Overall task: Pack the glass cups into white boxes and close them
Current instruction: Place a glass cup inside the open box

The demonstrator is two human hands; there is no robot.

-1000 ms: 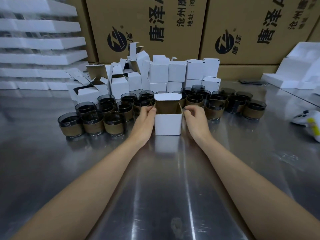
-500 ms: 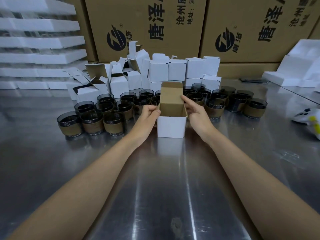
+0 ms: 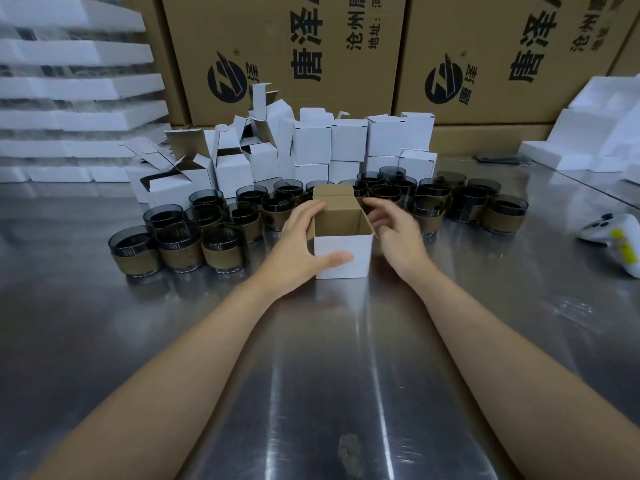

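Observation:
A small white box stands on the steel table in front of me, its top open and its brown lid flap upright at the back. My left hand grips its left side, thumb across the front face and fingers over the left rim. Just right of the box hovers my right hand, blurred, fingers spread and holding nothing. Behind the box stand several dark glass cups with brown sleeves. I cannot see inside the box.
A pile of white boxes, some open and some closed, sits behind the cups. Large brown cartons line the back. White foam trays are stacked at the left and right. A white controller lies at the right.
The box's lid flap has swung up and back. My left hand has moved to grip the box's left side and front. My right hand has come off the box to its right.

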